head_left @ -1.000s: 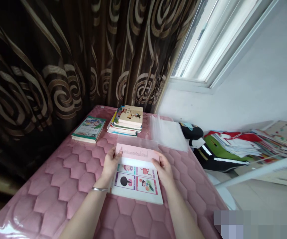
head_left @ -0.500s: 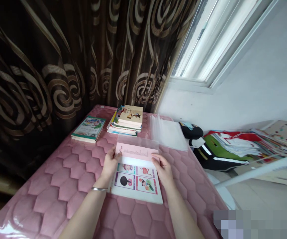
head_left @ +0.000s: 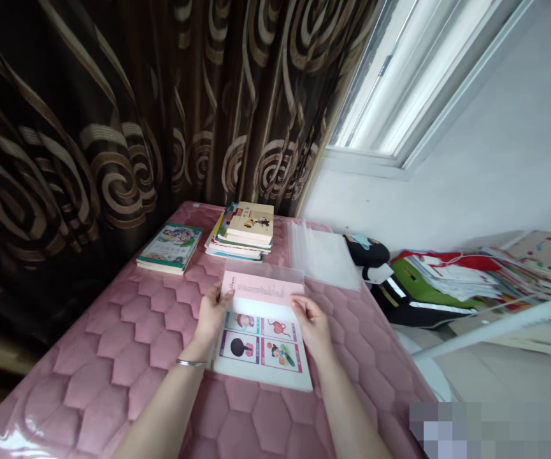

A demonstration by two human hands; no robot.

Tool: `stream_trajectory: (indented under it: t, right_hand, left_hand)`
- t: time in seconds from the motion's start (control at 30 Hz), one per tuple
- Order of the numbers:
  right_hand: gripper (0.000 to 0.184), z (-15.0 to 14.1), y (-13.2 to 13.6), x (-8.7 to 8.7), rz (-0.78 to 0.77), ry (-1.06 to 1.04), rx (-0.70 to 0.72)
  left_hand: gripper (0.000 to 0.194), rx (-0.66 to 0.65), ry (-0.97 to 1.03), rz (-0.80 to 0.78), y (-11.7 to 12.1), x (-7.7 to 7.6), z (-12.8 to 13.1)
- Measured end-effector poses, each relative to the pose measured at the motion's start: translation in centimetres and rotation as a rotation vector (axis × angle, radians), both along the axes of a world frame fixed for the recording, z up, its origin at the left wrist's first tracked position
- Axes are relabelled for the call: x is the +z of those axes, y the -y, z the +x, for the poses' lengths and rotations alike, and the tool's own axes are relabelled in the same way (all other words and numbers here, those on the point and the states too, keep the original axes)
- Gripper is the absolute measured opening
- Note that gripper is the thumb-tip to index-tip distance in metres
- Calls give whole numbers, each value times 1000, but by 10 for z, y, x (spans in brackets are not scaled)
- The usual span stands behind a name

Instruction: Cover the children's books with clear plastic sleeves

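A book point(head_left: 260, 376) lies in front of me, its page of colourful pictures facing up. Its pink cover point(head_left: 260, 285) is raised at the far end, with a clear plastic book cover point(head_left: 268, 269) sticking out beyond it. My left hand point(head_left: 214, 310) pinches the left edge of the pink cover, thumb on top. On the opposite edge, my right hand point(head_left: 311, 320) grips the cover between thumb and fingers. Whether the fingers also hold the plastic there, I cannot tell.
The book rests on a pink quilted surface point(head_left: 107, 395). Beyond it stand a stack of books point(head_left: 251, 229), a green-edged book pile point(head_left: 170, 248) and clear plastic covers point(head_left: 327, 255). Bags and papers point(head_left: 447, 280) lie off the right side, near a white bar point(head_left: 495, 331).
Almost nothing differs. The raised pink cover has tilted very slightly, while both hands keep their hold at its edges.
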State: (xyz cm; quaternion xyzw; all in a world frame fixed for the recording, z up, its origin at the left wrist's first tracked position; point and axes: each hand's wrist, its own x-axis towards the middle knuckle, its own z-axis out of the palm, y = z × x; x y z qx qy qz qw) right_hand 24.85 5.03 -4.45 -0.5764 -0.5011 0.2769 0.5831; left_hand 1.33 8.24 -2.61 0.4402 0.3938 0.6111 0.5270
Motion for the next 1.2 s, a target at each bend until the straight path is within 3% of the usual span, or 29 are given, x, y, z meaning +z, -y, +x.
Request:
stream_trajectory:
  t: [0.27,0.53,1.2]
  right_hand:
    - [33,1,4,7,-12,55,109]
    - [28,1,2,0,-15,62,72]
    - [30,2,-1,-3,-10,31,59]
  left_hand:
    - [42,44,-37,-10,-3,-4,0]
    - [42,39,-48,-45,6,6,-2]
    - [44,38,-46,-22,2,5,0]
